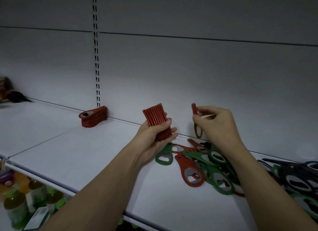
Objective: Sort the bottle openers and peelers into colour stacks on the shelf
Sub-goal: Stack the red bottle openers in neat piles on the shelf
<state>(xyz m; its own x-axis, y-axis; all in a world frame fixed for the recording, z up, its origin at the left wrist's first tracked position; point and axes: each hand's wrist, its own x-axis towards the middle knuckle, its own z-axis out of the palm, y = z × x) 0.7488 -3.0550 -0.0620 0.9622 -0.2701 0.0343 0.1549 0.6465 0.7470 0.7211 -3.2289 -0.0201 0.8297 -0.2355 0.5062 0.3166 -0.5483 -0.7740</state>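
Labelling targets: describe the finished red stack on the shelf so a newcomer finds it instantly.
Follow the slotted upright on the back wall down to the white shelf. At its foot sits the red stack, openers piled flat against the wall. Unlike the red bundle in the left hand or the mixed loose pile to the right, it stands alone, untouched.

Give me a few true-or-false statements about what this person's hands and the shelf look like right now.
1. The left hand grips a bundle of red openers. True.
2. The right hand is empty. False: it pinches a single red opener.
3. A finished red stack stands against the back wall of the shelf. True.
4. The loose pile is all green. False: red, green and dark ones are mixed.
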